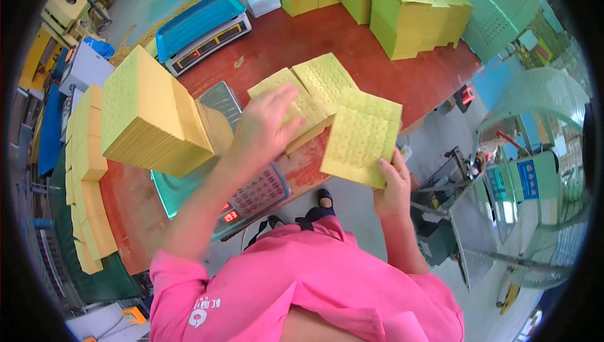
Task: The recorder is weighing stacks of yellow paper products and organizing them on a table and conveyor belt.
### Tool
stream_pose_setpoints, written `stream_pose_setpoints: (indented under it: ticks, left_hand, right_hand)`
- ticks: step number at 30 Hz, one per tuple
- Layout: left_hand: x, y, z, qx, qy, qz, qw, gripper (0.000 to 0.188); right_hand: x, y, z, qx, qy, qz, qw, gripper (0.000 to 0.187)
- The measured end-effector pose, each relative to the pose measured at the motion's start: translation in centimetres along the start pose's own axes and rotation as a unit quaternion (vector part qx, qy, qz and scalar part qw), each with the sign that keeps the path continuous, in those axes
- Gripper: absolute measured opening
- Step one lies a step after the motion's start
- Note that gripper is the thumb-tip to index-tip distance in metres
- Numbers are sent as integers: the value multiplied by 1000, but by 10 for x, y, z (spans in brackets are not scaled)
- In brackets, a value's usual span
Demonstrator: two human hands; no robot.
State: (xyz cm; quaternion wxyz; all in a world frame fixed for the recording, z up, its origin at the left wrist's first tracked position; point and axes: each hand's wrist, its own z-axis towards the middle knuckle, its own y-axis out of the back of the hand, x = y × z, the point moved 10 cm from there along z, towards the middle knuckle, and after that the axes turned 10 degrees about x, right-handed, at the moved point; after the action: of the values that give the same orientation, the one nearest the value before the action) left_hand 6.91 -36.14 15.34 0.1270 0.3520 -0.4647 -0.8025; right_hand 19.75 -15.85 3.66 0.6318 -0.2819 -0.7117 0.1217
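Yellow embossed rectangular sheet (362, 135): I see the right hand (394, 190) pinching its corner, likely leaving its face clear. Left hand (264, 123) looks loosely open.

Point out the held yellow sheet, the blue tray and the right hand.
Yellow sheet (362, 136), head view: middle of its bumpy face.
Blue tray (200, 23), head view: its bare inside.
Right hand (394, 185), head view: its middle.

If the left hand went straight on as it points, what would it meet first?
The left hand would likely meet the farther low yellow stack first, but might pass above; depth is unclear.
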Motion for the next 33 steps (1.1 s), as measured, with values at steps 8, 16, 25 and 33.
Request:
stream_pose_setpoints:
  ticks: [8,16,25,33]
  left_hand:
    - [165,-118,129,350,282,78,890,65]
    - [112,-177,167,366,244,10,898,62]
    - [90,-166,115,-79,394,-342,849,60]
    - [39,-222,75,-173,314,-593,721,48]
  right_hand:
    - [54,98,42,-47,38,7,998,44]
    - [72,130,81,-22,9,-8,1000,46]
    - [71,77,160,119,-73,-123,983,50]
    - [84,65,182,112,14,-490,865,47]
